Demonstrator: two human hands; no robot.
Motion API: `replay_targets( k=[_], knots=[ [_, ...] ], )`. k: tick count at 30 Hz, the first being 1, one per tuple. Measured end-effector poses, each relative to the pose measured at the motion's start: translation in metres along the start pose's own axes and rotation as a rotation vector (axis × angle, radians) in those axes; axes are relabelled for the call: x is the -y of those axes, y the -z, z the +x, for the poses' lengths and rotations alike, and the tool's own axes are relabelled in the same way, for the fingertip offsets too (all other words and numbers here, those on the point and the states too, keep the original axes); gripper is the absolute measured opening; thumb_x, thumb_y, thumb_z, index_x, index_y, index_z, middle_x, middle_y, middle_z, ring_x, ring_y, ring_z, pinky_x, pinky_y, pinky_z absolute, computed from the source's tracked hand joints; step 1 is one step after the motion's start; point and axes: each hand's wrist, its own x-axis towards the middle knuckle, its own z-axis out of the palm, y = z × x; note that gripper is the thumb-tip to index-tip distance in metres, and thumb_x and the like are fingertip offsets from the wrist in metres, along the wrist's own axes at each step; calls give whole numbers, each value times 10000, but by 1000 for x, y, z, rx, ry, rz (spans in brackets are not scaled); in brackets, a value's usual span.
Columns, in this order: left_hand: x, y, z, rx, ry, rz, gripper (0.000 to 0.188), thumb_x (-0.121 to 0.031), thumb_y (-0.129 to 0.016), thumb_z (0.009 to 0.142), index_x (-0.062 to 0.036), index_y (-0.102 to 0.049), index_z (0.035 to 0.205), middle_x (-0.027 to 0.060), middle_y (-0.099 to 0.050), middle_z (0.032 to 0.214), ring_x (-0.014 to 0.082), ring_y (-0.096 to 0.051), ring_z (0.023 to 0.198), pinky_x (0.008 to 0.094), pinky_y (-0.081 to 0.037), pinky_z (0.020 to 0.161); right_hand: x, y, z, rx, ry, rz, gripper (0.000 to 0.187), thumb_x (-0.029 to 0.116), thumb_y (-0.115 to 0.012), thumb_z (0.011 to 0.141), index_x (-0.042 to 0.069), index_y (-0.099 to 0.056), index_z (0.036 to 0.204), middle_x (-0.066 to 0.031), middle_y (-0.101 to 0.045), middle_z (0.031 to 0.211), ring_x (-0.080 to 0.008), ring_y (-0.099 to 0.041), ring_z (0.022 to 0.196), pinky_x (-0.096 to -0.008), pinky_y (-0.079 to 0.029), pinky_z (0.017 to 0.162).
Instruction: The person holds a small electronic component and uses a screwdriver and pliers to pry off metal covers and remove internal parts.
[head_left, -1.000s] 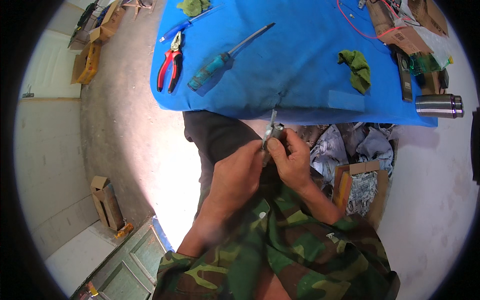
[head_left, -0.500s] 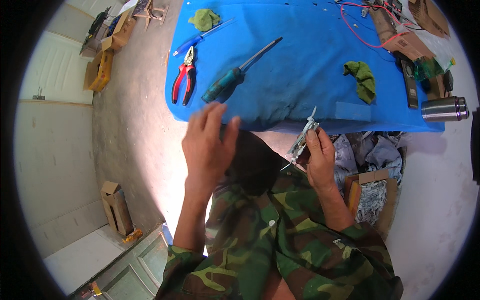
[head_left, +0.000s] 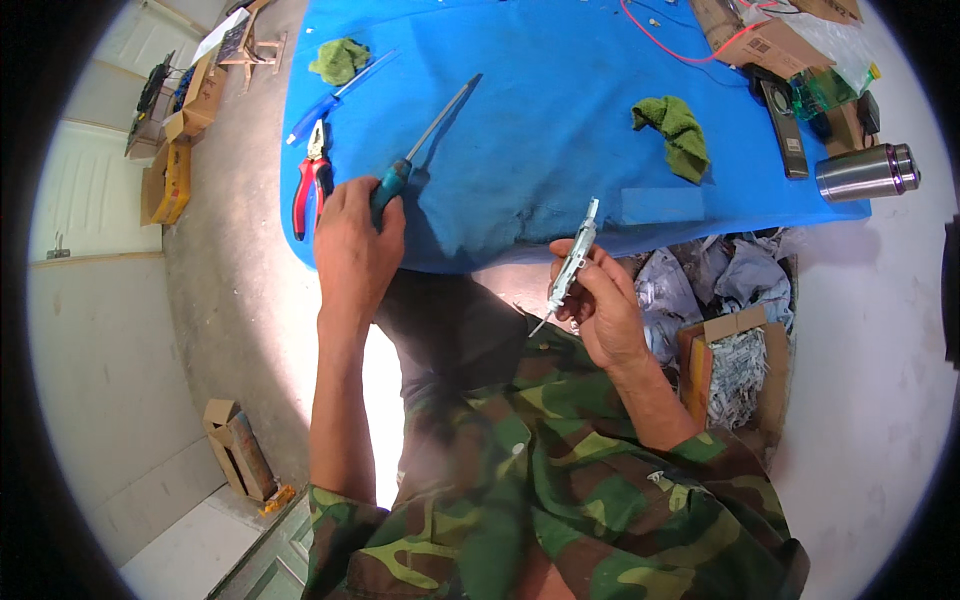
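Note:
My left hand (head_left: 352, 245) is at the table's near left, its fingers wrapped round the teal handle of a large screwdriver (head_left: 397, 174). The screwdriver's long shaft points away to the upper right, low over the cloth. In front of my body my right hand (head_left: 612, 318) grips a slim silvery metal mechanism (head_left: 573, 263) with thin ends sticking out at top and bottom. It is held tilted just off the table's front edge; what exactly it is I cannot tell. Pliers with red and black handles (head_left: 313, 180) lie beside my left hand, partly behind it.
A blue cloth (head_left: 500, 170) covers the table. On it lie a blue-handled screwdriver (head_left: 318, 115), two green rags (head_left: 340, 61) and a steel flask (head_left: 866, 173). Below the table's right part stands a carton (head_left: 738, 380) of metal strips next to grey bags (head_left: 670, 293).
My left hand has come down onto the large screwdriver's handle and closed on it. My right hand has turned the metal mechanism slightly. The whole view has shifted, moving the table leftward in the picture.

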Motion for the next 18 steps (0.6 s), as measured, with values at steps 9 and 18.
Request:
replay_targets(
  k=[9, 18],
  knots=[
    [-27, 63, -122, 186, 297, -629, 281, -82, -695, 930, 24, -610, 1176, 74, -710, 943, 99, -636, 780, 240, -507, 699, -3, -13, 2, -48, 274, -399, 343, 134, -700, 1013, -14, -614, 1311, -23, -708, 1079, -64, -633, 873, -243, -515, 693],
    [-33, 84, -183, 69, 110, -552, 405, -2, -778, 778, 19, -687, 1172, 130, -743, 902, 166, -708, 752, 275, -552, 708, 1, -15, 6, -102, 223, -295, 372, 92, -728, 995, -18, -576, 1317, -51, -700, 1076, -77, -634, 865, -222, -504, 678]
  ],
)
